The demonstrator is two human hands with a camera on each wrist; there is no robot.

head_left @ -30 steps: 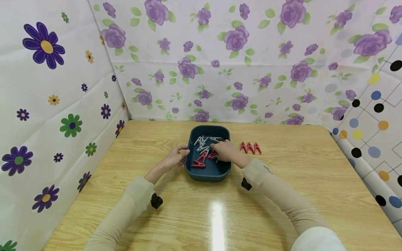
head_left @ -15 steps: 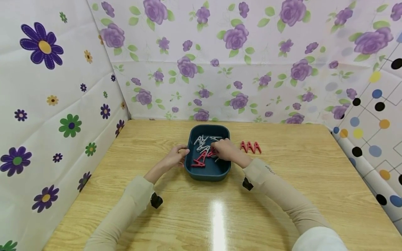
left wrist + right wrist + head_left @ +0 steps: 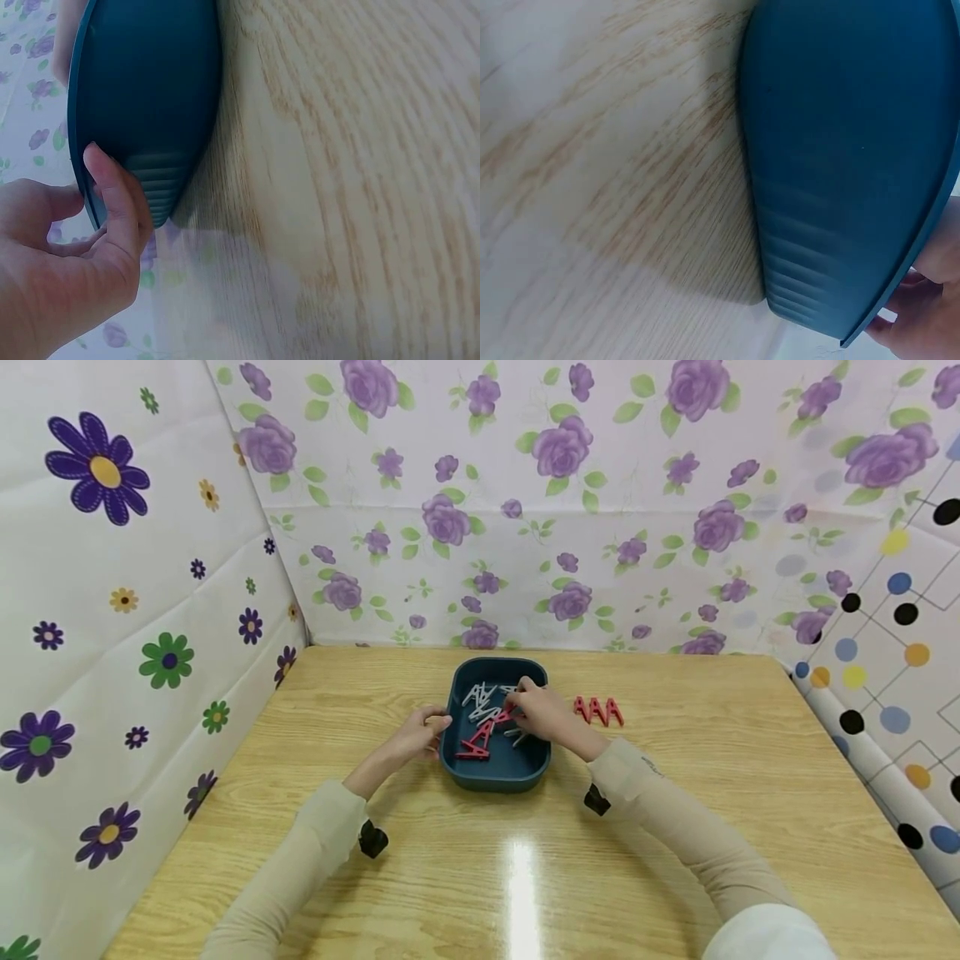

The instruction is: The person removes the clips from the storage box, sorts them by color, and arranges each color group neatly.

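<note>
In the head view I have the bin point(image 3: 495, 782) near the far edge of the desk point(image 3: 675, 760), slightly left of its middle. Inside, the right hand point(image 3: 543, 708) looks narrowed in a pinch on a red clip point(image 3: 503, 717) (the fingers cover part of it). Grey clips point(image 3: 478, 696) and loose red clips point(image 3: 476, 752) lie in there too; three red clips point(image 3: 598, 711) sit in a row on the desk, just right of the bin. The left hand point(image 3: 415, 733) is at the bin's left wall.

In the left wrist view I see that hand holding the bin, thumb at the rim, fingers along the outer wall.

In the right wrist view the rim hides the grasp, so I cannot tell from there.

I judge the step as picking out the clip; the next move calls for a lift clear of the rim.
</note>
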